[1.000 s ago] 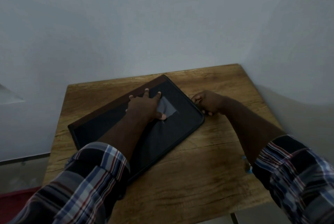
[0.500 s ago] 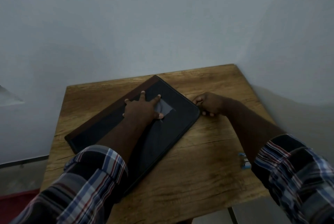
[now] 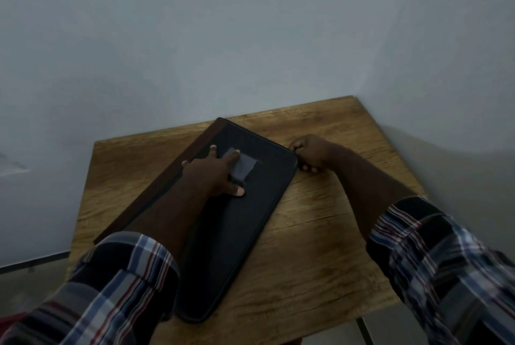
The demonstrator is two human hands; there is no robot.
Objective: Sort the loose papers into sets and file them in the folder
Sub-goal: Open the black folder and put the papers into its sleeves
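head cam: the dark folder (image 3: 237, 219) lies closed and flat on the wooden table (image 3: 320, 247), slanted across it, with a brownish spine strip along its far-left edge. left hand (image 3: 214, 174) sits flat on top of the cover, fingers straight and spread, pressing down. a small grey label patch (image 3: 243, 166) pokes out just past its fingertips. right hand (image 3: 312, 152) is off the folder's far right corner, fingers curled in tight against that edge. it looks like a pinch on the corner, but honestly can't tell if it's actually got hold of anything. plaid sleeves (image 3: 117, 289) are rolled up on both arms. pale wall (image 3: 250, 38) sits behind the table.
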